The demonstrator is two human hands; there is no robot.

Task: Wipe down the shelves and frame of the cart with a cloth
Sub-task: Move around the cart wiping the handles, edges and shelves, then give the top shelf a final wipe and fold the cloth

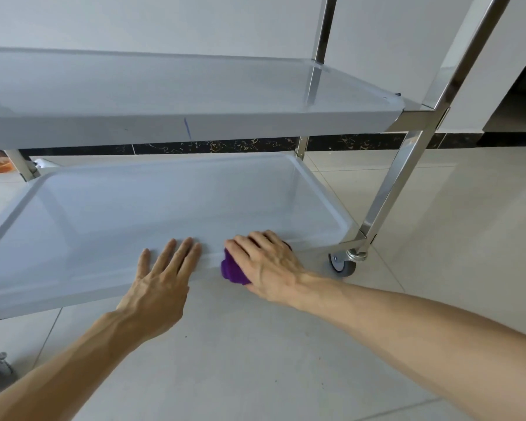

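Your two-tier stainless-steel cart (407, 189) with mirror-bright square uprights stands on a floor of pale glossy tiles (438, 238), its upper grey tray-shaped shelf (195, 92) bare and marked by a short blue streak on the front lip, its lower grey tray-shaped shelf (164, 208) low to the ground and now under your hands. Your left hand (161, 278) lies flat on the near rim of that lower shelf, fingers straight and together, gripping nothing and apparently steadying the cart. Just beside it, your right hand (264, 262) curls over a bunched purple cloth (233, 270) and presses it onto the same front rim, toward the right-hand corner. A small grey swivel caster (342, 262) sits under that corner, near your right wrist. The step in hand looks like wiping the front edge of the bottom shelf; how much of the cart is already clean cannot be judged from here. The next move likely calls for dragging the cloth along the rim toward the corner post while the left hand keeps the wheeled cart from rolling, then into the tray's recessed floor.
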